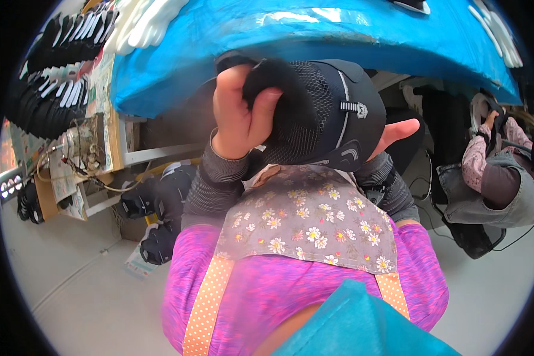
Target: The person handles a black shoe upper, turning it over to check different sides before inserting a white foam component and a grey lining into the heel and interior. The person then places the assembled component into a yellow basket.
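Note:
A black shoe upper [353, 113] with mesh texture, a pale piping line and a small striped tab is held up in front of my apron. My left hand [243, 113] is closed around its soft black collar end, thumb and fingers pinching the fabric. My right hand [397, 135] supports the broader end from behind. One digit of it sticks out past the edge, while its other fingers are hidden by the upper. Whether a form is inside the upper, I cannot tell.
A bench covered in blue plastic [219, 44] runs across the far side. White shoe lasts [151, 24] lie at its left, near racks of black shoe parts [62, 101]. Black shoes [160, 196] sit lower left. Another person [495, 166] works at the right.

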### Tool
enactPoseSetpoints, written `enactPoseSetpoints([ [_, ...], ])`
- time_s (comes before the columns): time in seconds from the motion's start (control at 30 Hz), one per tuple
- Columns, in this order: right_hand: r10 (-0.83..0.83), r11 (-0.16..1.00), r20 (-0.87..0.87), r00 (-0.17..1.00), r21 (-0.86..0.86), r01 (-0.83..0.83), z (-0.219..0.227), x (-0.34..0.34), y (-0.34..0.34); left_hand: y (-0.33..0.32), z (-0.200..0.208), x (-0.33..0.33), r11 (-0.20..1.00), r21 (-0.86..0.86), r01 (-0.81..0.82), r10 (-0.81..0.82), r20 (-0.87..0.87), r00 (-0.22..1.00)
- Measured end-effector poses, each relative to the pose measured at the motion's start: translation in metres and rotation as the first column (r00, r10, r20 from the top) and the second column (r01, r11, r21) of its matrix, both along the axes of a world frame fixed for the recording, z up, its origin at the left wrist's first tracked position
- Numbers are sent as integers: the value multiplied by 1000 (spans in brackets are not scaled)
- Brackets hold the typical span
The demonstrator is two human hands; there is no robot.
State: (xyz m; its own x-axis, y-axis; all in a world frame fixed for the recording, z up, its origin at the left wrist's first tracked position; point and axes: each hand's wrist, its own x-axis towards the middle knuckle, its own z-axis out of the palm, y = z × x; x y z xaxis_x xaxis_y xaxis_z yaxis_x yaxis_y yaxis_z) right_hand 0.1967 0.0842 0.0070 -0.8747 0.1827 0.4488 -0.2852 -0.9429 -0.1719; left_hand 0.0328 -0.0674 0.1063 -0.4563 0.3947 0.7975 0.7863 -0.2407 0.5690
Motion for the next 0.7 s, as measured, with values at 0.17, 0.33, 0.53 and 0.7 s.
enactPoseSetpoints([
  [0.17, -215, 977, 259, 942, 69, 204, 43, -12, -14, -1, 5, 5, 999, 9, -45, 45, 31, 999],
  [0.33, -309, 942, 283, 908, 221, 252, 59, -11, 3, -13, 35, 3, 973, -48, -225, 219, -104, 970],
  [0.53, -378, 899, 260, 889, 331, 285, 72, -16, 12, -20, 48, -2, 920, 377, 106, -166, 129, 978],
  [0.7, -430, 866, 248, 868, 384, 319, 80, -16, 15, -22, 61, -28, 970, 243, 21, 30, -202, 979],
])
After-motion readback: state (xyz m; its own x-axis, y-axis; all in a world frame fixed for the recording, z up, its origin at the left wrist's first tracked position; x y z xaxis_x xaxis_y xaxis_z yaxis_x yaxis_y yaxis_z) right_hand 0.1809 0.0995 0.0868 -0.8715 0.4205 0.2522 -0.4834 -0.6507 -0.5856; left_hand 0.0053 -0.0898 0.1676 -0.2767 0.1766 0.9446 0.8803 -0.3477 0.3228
